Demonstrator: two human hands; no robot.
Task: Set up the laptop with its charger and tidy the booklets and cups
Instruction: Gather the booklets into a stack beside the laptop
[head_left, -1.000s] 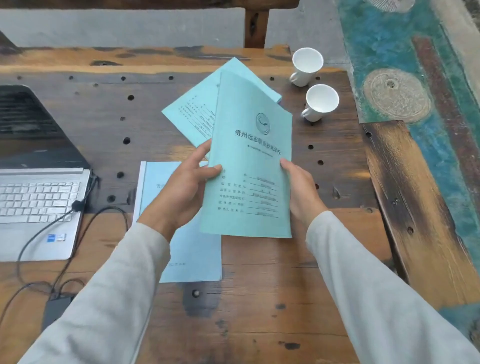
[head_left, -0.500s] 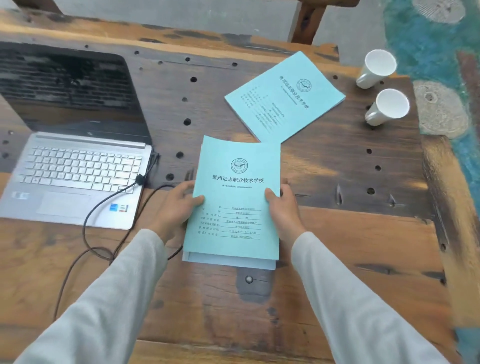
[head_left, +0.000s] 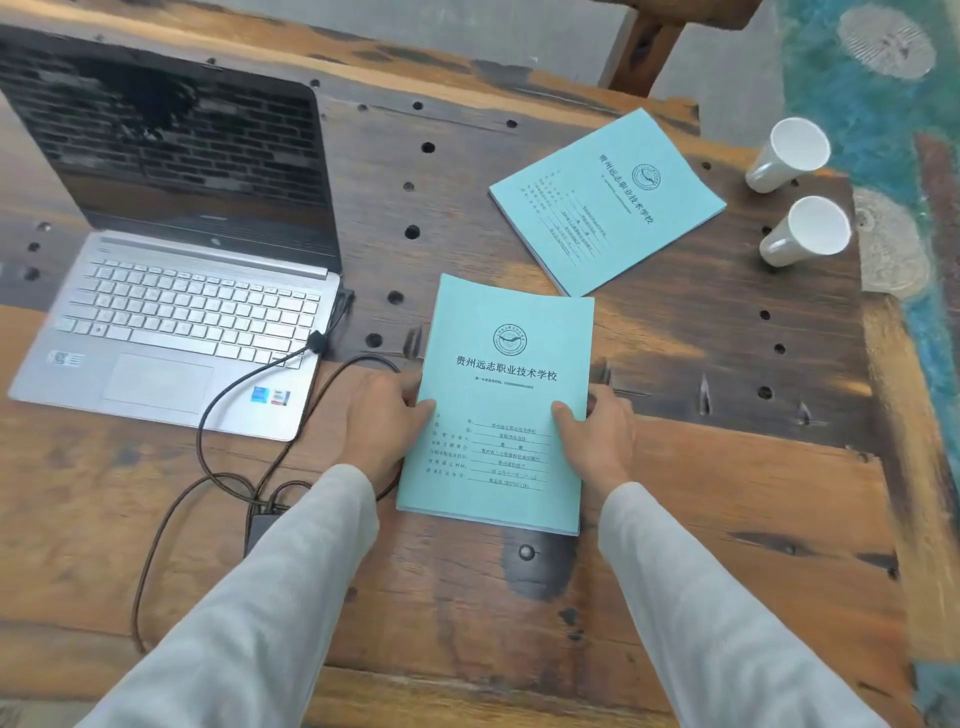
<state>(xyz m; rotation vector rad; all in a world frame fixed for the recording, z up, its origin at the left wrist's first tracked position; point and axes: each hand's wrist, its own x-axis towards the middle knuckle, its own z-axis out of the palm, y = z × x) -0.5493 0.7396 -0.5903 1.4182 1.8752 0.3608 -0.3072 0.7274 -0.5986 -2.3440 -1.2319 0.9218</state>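
Grips the near booklet by both long edges: left hand on one side, right hand on the other, each thumb flat on the teal cover, the other fingers curled down beside the edge. Holds it flat on the table, between the two hands. Cannot tell whether the thin pale edge under its near border belongs to another booklet.

Two teal covers in all: the second booklet beyond the right hand, turned askew, just clear of the first. Two white cups, far cup and near cup, farther right of that hand and beyond it, side by side, not touching. One open laptop left of the left hand, screen dark. One black cable from its right side, looping beside the left wrist to one charger brick at the left sleeve.

Worn dark planks with round holes and orange-brown patches. Beyond, grey ground and a wooden post; past the right hand's side, a teal surface with pale round patterns.
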